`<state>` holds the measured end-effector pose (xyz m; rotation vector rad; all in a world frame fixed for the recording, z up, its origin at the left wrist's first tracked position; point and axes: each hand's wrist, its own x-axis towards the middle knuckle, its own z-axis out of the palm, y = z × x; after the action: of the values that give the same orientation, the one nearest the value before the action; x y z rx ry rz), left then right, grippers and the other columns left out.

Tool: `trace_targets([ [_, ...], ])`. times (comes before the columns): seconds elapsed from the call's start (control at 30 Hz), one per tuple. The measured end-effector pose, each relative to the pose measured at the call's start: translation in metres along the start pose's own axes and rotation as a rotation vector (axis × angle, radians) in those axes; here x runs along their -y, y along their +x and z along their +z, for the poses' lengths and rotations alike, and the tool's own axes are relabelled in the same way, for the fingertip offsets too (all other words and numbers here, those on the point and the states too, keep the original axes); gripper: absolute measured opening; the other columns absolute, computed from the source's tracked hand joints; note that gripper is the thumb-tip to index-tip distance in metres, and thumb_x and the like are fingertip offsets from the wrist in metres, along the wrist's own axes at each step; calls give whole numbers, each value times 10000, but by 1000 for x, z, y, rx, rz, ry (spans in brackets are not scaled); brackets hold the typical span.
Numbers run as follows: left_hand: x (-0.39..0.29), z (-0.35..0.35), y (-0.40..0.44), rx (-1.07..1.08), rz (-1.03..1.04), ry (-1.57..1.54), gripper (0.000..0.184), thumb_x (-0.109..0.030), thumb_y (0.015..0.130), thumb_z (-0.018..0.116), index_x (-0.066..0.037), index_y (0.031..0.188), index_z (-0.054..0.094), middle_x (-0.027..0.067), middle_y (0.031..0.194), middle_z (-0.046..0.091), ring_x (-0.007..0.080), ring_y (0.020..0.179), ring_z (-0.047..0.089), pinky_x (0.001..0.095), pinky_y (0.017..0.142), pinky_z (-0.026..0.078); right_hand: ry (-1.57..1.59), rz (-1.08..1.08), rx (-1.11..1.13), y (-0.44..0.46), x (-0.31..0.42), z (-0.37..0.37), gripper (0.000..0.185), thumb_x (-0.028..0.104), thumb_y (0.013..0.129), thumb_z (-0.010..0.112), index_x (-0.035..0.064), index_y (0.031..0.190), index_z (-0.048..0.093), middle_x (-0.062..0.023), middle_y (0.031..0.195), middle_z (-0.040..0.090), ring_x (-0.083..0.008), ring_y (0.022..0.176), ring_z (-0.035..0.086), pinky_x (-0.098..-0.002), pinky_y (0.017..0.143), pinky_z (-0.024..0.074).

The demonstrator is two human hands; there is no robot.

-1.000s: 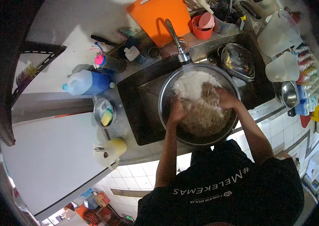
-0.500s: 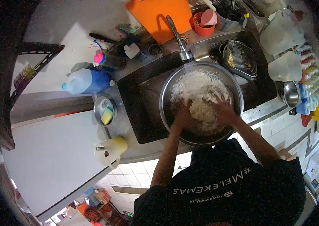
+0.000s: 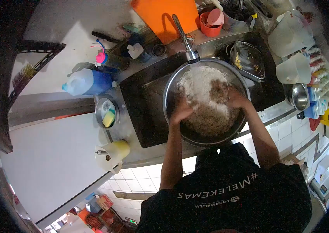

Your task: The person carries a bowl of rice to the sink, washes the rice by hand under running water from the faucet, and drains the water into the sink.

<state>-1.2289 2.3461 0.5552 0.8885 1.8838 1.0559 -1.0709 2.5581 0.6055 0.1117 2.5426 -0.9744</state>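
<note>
Rice [image 3: 201,79], or a grain very like it, lies in our wide metal bowl [image 3: 232,71], heaped white toward twelve o'clock and darker toward six, apparently under water. Our left hand [image 3: 182,108] reaches in between eight and nine, and our right hand [image 3: 237,98] at three. Both sets of fingers are sunk in the grain or blurred, so we cannot tell how far they are curled or whether either has a fistful.

To stir well, we judge it best to leave the fingers loose and spread, scooping from the bottom and turning the heap over toward six, so no part sits unworked. A light rub should do; hard squeezing could break grains. Strokes that stop short of the rim would spare us spills.

Between eleven and twelve, the tap [image 3: 192,55] hangs over the rim, with what looks like a stream falling inside. We would watch the level there, since an overfull bowl could carry grain away.

The bowl sits in the dark sink [image 3: 145,112], so even pressure from both sides should help stop it sliding. Between one and two, a mesh strainer [image 3: 250,51] holds yellowish scraps; we would stir clear of it. Farther out at eleven lies an orange board [image 3: 164,19].
</note>
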Motion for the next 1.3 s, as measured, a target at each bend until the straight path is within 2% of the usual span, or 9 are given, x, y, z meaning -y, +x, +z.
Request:
trace_targets([
  [0.07,-12,4,16,-238,-24,149,876,-211,731,674,-22,1391,130,225,1440,138,360,1321,183,423,1079,183,250,217,-559,28,-12,17,771,344,712,671,-7,1313,339,-219,1355,346,-327,1262,329,-378,1068,241],
  [0.17,76,34,72,-297,-120,-148,909,-359,760,660,-12,1402,119,200,1462,98,302,1347,157,377,1076,202,778,275,-476,56,5,9,708,362,746,659,-18,1278,387,-205,1324,393,-301,1227,378,-357,1054,259],
  [0.33,-45,-3,20,163,-328,-280,815,-316,749,671,-36,1382,241,177,1440,204,295,1340,187,386,1065,242,921,170,-363,30,17,21,687,367,740,673,18,1273,417,-203,1364,341,-297,1265,331,-396,1060,246],
  [0.53,8,34,-21,74,139,873,772,-294,723,680,17,1322,304,221,1367,325,371,1278,289,488,1033,257,-306,230,-191,-15,24,70,645,280,760,638,145,1333,374,-257,1390,258,-347,1322,215,-544,1034,229],
  [0.7,3,42,33,-342,-22,-190,759,-277,714,711,-16,1322,339,176,1305,419,311,1259,333,412,1036,281,-166,465,-352,55,-15,49,767,198,708,634,63,1368,267,-271,1260,418,-381,1239,345,-474,993,325],
  [0.93,-27,-14,-12,137,8,131,685,-225,743,651,-2,1312,343,208,1316,388,323,1229,369,393,1016,296,62,-46,219,13,-31,21,901,389,718,685,-1,1375,208,-210,1435,197,-310,1344,167,-374,1103,161],
  [1.0,-2,8,15,-143,-103,82,676,-247,763,622,-7,1324,330,215,1323,380,340,1237,357,399,1014,297,152,218,-338,36,-45,37,874,309,760,645,11,1400,129,-202,1438,199,-305,1351,142,-373,1104,148],
  [1.17,66,46,77,-489,-525,164,647,-317,814,535,-8,1340,318,241,1327,368,381,1252,325,413,1014,291,582,172,-449,76,-15,36,759,385,783,617,-22,1335,294,-237,1288,430,-350,1236,368,-343,1053,263],
  [1.3,6,0,-3,157,-296,-268,622,-323,818,526,-13,1328,351,238,1373,313,371,1206,403,478,965,345,456,90,-290,1,45,20,783,388,736,661,95,1368,302,-230,1339,367,-358,1277,305,-420,1061,239],
])
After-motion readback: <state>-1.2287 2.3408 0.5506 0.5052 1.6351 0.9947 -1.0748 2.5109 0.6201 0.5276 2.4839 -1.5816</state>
